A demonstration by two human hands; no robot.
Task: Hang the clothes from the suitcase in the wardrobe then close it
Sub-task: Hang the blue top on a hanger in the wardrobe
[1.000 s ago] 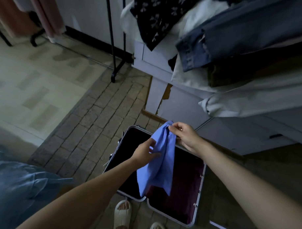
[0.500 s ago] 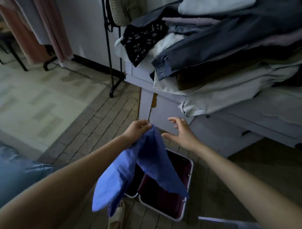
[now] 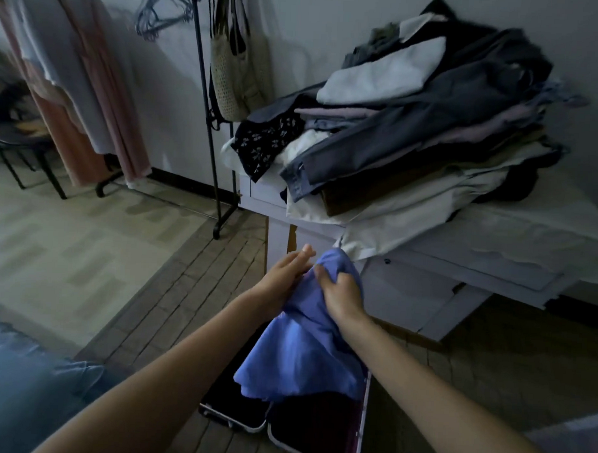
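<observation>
Soft blue cloth (image 3: 300, 348), thin and matte, bunched at its top and flaring into loose folds below. Held up over the open suitcase (image 3: 284, 425), long axis running from the gathered top end near the table (image 3: 514, 247) edge down toward the case. Gripped at that top end by the right hand (image 3: 339, 288), fingers curled tight into the fabric. Pressed from the other side by the left hand (image 3: 282, 276), fingers straight and flat against the cloth, holding nothing in a clench.

Suitcase hard-shelled, dark inside, with pale metal rims and rounded corners, lying flat on a floor of narrow brick-like tiles. Just behind the hands, a white table with chipped, peeling panels. Stacked on it, a slumped pile (image 3: 413, 128) of folded clothes: grey denim, a black floral print, cream and white cottons. Standing left of the table, a thin black metal rack (image 3: 209, 138), a woven bag (image 3: 235, 75) dangling from it. Farther left, pink and white garments (image 3: 82, 83) hanging in long straight folds, wire hangers (image 3: 159, 14) above.
</observation>
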